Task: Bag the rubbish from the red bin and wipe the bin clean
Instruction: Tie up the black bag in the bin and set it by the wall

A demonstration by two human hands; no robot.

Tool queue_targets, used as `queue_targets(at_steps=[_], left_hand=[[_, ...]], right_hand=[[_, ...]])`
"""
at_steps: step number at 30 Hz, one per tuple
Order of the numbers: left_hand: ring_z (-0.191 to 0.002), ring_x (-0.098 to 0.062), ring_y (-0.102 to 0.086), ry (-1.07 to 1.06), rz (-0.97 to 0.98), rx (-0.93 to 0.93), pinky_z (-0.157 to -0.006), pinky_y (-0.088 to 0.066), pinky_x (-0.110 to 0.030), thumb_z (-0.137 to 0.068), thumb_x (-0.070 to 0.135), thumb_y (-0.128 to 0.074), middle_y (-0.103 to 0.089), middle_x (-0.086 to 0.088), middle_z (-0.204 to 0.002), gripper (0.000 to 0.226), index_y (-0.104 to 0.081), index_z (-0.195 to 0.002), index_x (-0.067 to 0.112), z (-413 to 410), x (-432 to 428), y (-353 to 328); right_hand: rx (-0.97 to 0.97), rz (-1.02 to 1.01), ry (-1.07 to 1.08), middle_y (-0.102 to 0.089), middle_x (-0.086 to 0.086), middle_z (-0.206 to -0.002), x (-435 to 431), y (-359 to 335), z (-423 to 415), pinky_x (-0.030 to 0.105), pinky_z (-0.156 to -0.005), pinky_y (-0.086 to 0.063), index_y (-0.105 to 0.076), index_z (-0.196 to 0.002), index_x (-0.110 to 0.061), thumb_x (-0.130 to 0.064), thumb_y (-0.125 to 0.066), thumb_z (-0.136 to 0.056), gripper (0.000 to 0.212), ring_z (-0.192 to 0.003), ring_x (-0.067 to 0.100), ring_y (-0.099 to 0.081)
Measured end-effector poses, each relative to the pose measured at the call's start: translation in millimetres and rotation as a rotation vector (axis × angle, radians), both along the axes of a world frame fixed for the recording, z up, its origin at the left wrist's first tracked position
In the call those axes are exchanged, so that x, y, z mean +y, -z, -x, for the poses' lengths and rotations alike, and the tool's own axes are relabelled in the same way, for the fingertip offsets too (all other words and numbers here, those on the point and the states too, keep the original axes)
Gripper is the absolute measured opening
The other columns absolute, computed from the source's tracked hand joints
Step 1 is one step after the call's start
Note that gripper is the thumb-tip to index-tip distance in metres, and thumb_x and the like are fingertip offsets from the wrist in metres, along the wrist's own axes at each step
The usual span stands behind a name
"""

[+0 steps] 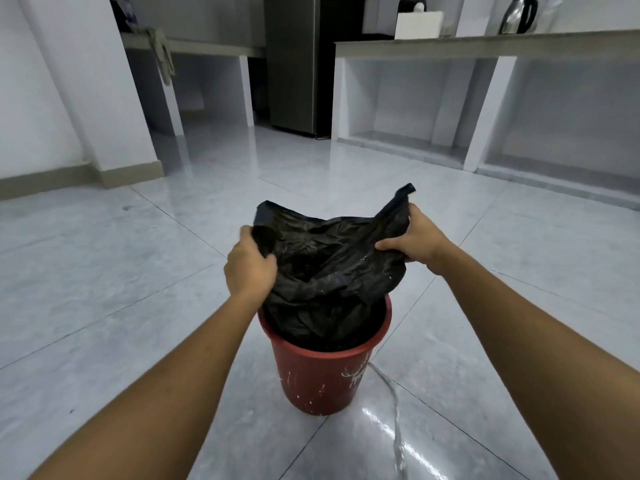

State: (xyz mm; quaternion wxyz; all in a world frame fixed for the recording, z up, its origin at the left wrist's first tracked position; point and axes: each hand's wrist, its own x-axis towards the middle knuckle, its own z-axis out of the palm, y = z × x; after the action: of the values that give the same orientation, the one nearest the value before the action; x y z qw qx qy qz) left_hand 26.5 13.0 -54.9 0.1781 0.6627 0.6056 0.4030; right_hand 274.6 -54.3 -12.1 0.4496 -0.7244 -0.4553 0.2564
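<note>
Hands gripping a black bag (332,258) at frame centre: left hand (250,265) is closing on its left edge, right hand (414,240) is pinching the right edge. Bag's lower part is sitting inside the red bin (318,379), which is standing upright on the tiled floor (104,271), lower centre. Kettle (517,15) is sitting on the desk (485,43), upper right.

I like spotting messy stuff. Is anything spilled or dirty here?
Yes. The red bin has whitish splatters down its outside, and a thin wet-looking streak trails across the floor tiles from its right side. Both hands, left and right, grip the black bag, which is flecked with white.
</note>
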Motion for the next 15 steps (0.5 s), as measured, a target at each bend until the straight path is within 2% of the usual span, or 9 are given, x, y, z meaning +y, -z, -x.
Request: queue_targets(at_steps=[2,4,5,8,10,11,13,15], left_hand=[[-0.097,-0.038,-0.059,0.087,0.014,0.008,-0.075,-0.043,-0.037,-0.084,0.013,-0.055,-0.064,-0.018,-0.108,0.038,-0.049,-0.121,0.011,-13,-3,-3],[-0.107,-0.032,-0.058,0.218,0.131,-0.121,-0.083,-0.044,-0.033,-0.087,0.020,-0.054,-0.064,-0.012,-0.117,0.040,-0.051,-0.126,0.017,-25,-8,-4],[-0.111,-0.029,-0.057,0.294,0.187,-0.180,-0.087,-0.043,-0.030,-0.088,0.025,-0.054,-0.063,-0.008,-0.121,0.041,-0.052,-0.128,0.021,-30,-10,-4],[-0.115,-0.017,-0.056,0.511,0.286,-0.250,-0.096,-0.043,-0.030,-0.082,0.057,-0.055,-0.062,0.005,-0.124,0.052,-0.052,-0.128,0.032,-42,-15,-3],[-0.108,-0.010,-0.057,0.563,0.296,-0.248,-0.091,-0.045,-0.027,-0.069,0.068,-0.063,-0.061,0.012,-0.118,0.070,-0.049,-0.127,0.033,-48,-18,-3],[-0.101,-0.008,-0.057,0.559,0.262,-0.198,-0.083,-0.044,-0.022,-0.066,0.061,-0.070,-0.061,0.014,-0.111,0.072,-0.046,-0.127,0.030,-50,-18,-1],[-0.092,-0.012,-0.058,0.539,0.162,-0.066,-0.069,-0.040,-0.018,-0.074,0.034,-0.071,-0.058,0.010,-0.100,0.059,-0.043,-0.124,0.024,-50,-13,4],[-0.092,-0.015,-0.060,0.560,0.130,-0.035,-0.064,-0.040,-0.014,-0.083,0.018,-0.060,-0.062,0.005,-0.101,0.044,-0.044,-0.123,0.026,-46,-8,8]], right_hand=[[-0.024,-0.039,0.042,-0.066,0.009,-0.115,9,1,11,0.049,-0.086,-0.058,-0.054,-0.116,-0.019,-0.005,-0.076,-0.076,0.048,-0.106,0.031,-0.065],[0.048,-0.033,0.059,-0.067,0.013,-0.113,18,2,23,0.046,-0.086,-0.058,-0.059,-0.111,-0.015,-0.002,-0.070,-0.079,0.037,-0.103,0.033,-0.066],[0.139,-0.015,0.045,-0.067,0.015,-0.111,22,3,29,0.043,-0.083,-0.060,-0.060,-0.111,-0.012,0.001,-0.067,-0.082,0.033,-0.100,0.033,-0.067],[0.386,0.078,-0.036,-0.065,0.013,-0.088,29,3,48,0.023,-0.053,-0.058,-0.062,-0.102,-0.002,0.006,-0.054,-0.091,0.016,-0.069,0.019,-0.066],[0.502,0.134,-0.080,-0.065,0.011,-0.079,33,1,56,0.023,-0.051,-0.055,-0.063,-0.088,-0.002,0.005,-0.047,-0.094,0.018,-0.059,0.016,-0.065],[0.576,0.152,-0.111,-0.067,0.010,-0.080,34,0,57,0.025,-0.054,-0.056,-0.063,-0.086,-0.004,0.001,-0.045,-0.096,0.021,-0.062,0.017,-0.066],[0.664,0.204,-0.140,-0.068,0.007,-0.083,33,-3,53,0.026,-0.058,-0.055,-0.062,-0.087,-0.009,-0.013,-0.046,-0.097,0.019,-0.071,0.017,-0.066],[0.513,0.234,-0.064,-0.063,0.002,-0.081,32,-2,41,0.025,-0.062,-0.047,-0.062,-0.085,-0.012,-0.026,-0.054,-0.090,0.017,-0.069,0.015,-0.060]])
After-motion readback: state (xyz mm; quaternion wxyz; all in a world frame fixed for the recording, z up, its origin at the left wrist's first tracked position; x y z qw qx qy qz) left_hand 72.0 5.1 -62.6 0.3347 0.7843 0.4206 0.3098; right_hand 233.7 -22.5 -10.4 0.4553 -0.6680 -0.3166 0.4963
